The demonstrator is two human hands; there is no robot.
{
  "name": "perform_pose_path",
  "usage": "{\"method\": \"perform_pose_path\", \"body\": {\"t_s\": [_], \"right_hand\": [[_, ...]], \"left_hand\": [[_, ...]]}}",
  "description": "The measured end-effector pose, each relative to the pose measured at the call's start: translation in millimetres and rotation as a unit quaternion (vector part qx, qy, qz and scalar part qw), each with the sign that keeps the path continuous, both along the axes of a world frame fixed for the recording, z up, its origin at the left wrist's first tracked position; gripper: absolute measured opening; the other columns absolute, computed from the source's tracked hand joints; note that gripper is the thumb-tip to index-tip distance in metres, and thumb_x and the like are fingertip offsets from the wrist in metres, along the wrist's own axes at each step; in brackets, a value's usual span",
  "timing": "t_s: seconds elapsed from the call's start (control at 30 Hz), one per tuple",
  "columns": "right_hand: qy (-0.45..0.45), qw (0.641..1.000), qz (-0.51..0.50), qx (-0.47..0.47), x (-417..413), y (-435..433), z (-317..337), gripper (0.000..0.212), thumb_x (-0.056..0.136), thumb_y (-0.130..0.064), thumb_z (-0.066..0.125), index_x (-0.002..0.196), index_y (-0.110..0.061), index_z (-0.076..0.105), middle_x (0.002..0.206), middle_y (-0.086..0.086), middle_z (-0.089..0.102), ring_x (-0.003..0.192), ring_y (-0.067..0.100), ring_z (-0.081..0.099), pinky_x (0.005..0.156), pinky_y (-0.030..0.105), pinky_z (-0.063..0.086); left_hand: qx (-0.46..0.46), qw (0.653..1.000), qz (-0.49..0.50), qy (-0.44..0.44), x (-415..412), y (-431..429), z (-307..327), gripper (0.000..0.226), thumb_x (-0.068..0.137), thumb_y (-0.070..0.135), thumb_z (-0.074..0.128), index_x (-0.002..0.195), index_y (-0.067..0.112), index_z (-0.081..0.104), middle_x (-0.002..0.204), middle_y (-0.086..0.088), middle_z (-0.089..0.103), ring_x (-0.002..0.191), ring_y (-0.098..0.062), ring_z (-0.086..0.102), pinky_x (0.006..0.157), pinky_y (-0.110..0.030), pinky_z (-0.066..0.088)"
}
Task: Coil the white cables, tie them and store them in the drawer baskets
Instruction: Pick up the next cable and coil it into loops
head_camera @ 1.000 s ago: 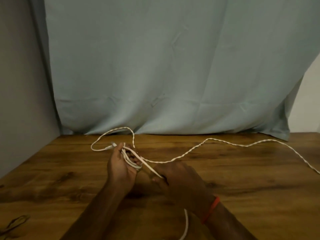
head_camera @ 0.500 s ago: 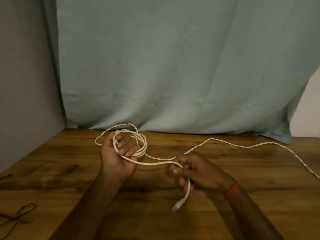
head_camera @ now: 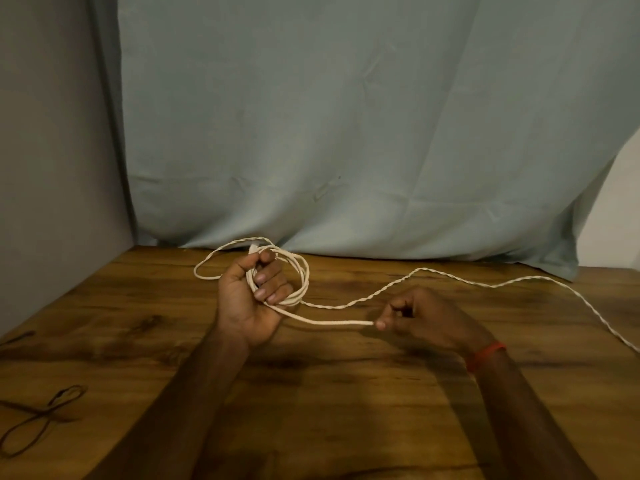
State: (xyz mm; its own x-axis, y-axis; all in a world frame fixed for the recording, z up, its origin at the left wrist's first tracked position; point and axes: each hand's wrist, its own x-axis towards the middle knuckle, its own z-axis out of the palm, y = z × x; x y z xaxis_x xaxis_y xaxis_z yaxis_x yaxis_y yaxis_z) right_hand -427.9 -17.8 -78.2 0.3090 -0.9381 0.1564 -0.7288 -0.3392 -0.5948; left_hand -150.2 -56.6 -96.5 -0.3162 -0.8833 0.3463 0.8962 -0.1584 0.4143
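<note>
My left hand (head_camera: 251, 299) is closed around a small coil of smooth white cable (head_camera: 300, 275), held palm-up above the wooden table (head_camera: 346, 410). From the coil a straight stretch of the same cable runs right to my right hand (head_camera: 420, 317), which pinches it between thumb and forefinger. A second, twisted white cable (head_camera: 433, 271) lies on the table behind my hands, looping past the left hand and trailing off toward the right edge. No drawer baskets are in view.
Thin dark bands (head_camera: 38, 417) lie on the table at the lower left. A grey-blue curtain (head_camera: 346, 133) hangs behind the table, and a grey wall (head_camera: 52, 168) stands at the left. A red band (head_camera: 485, 353) circles my right wrist.
My right hand has moved right and pulled the smooth cable straight; its hanging end is no longer visible. The coil in my left hand has grown from a tight bunch into open loops.
</note>
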Motion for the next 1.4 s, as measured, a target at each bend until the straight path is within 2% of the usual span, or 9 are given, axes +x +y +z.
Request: {"method": "perform_pose_path", "body": {"t_s": [0.17,0.37,0.5,0.63,0.73,0.83,0.97,1.17,1.4], "right_hand": [[0.193,0.977,-0.064,-0.061,5,-2,-3,0.04,0.084,-0.061,0.068,0.063,-0.028,0.059,0.064,-0.012,0.053,0.065,0.006,0.052,0.057,0.028,0.036],[0.387,0.858,-0.2,-0.272,12,0,-4,0.079,0.072,-0.092,0.025,0.084,-0.033,0.076,0.079,-0.003,0.071,0.088,0.02,0.063,0.088,0.039,0.036],[0.316,0.853,-0.256,-0.329,9,-2,1,0.08,0.065,-0.092,0.036,0.067,-0.021,0.073,0.07,0.004,0.064,0.083,0.024,0.058,0.074,0.039,0.046],[0.172,0.881,-0.204,-0.391,10,2,10,0.055,0.068,-0.07,0.066,0.073,-0.016,0.074,0.135,0.012,0.047,0.131,0.028,0.036,0.088,0.038,0.053],[0.038,0.888,-0.158,-0.431,13,7,10,0.03,0.067,-0.042,0.086,0.079,-0.018,0.073,0.157,0.011,0.025,0.144,0.013,0.025,0.1,0.029,0.045],[-0.077,0.923,-0.114,-0.359,15,5,9,0.024,0.07,-0.021,0.088,0.087,-0.014,0.072,0.128,0.01,0.059,0.104,-0.018,0.055,0.083,0.024,0.056],[-0.211,0.935,-0.079,-0.274,35,4,2,0.02,0.09,0.002,0.068,0.098,-0.017,0.069,0.079,-0.001,0.073,0.056,0.008,0.07,0.059,0.026,0.059],[-0.372,0.914,-0.062,-0.146,54,-1,-8,0.025,0.092,-0.006,0.069,0.117,-0.006,0.068,0.08,0.002,0.075,0.067,0.018,0.069,0.059,0.033,0.06],[-0.318,0.925,-0.091,-0.19,60,-3,-13,0.024,0.086,-0.001,0.073,0.106,-0.013,0.076,0.092,-0.003,0.077,0.082,0.009,0.071,0.075,0.03,0.059]], "left_hand": [[-0.016,0.999,-0.006,-0.039,-3,6,4,0.019,0.088,0.025,0.041,0.073,0.016,0.048,0.047,0.008,0.035,0.035,-0.006,0.015,0.037,-0.021,0.018],[-0.036,0.994,-0.005,-0.099,-7,10,6,0.023,0.085,0.024,0.037,0.064,0.016,0.046,0.041,0.008,0.033,0.035,-0.008,0.012,0.039,-0.023,0.012],[-0.057,0.99,-0.013,-0.131,-6,9,4,0.023,0.081,0.027,0.048,0.061,0.016,0.046,0.039,0.008,0.034,0.034,-0.009,0.012,0.04,-0.023,0.011],[-0.077,0.981,-0.051,-0.17,-7,10,5,0.033,0.071,0.031,0.073,0.058,0.015,0.047,0.038,0.008,0.031,0.032,-0.01,0.014,0.039,-0.021,0.013],[-0.071,0.979,-0.071,-0.176,-8,11,4,0.037,0.07,0.032,0.077,0.057,0.015,0.047,0.039,0.007,0.025,0.032,-0.01,0.014,0.037,-0.019,0.014],[-0.066,0.978,-0.084,-0.181,-11,11,3,0.038,0.071,0.031,0.077,0.058,0.014,0.045,0.038,0.007,0.03,0.032,-0.01,0.014,0.037,-0.018,0.015],[-0.07,0.971,-0.117,-0.198,-14,10,0,0.036,0.074,0.032,0.075,0.059,0.014,0.046,0.043,0.006,0.019,0.032,-0.01,0.014,0.037,-0.019,0.017],[-0.079,0.959,-0.155,-0.223,-20,10,-6,0.035,0.077,0.034,0.072,0.06,0.014,0.049,0.043,0.006,0.02,0.032,-0.009,0.015,0.037,-0.022,0.015],[-0.069,0.961,-0.152,-0.22,-23,12,-7,0.056,0.095,0.056,0.037,0.061,0.013,0.048,0.043,0.005,0.019,0.033,-0.01,0.014,0.038,-0.022,0.014]]}}
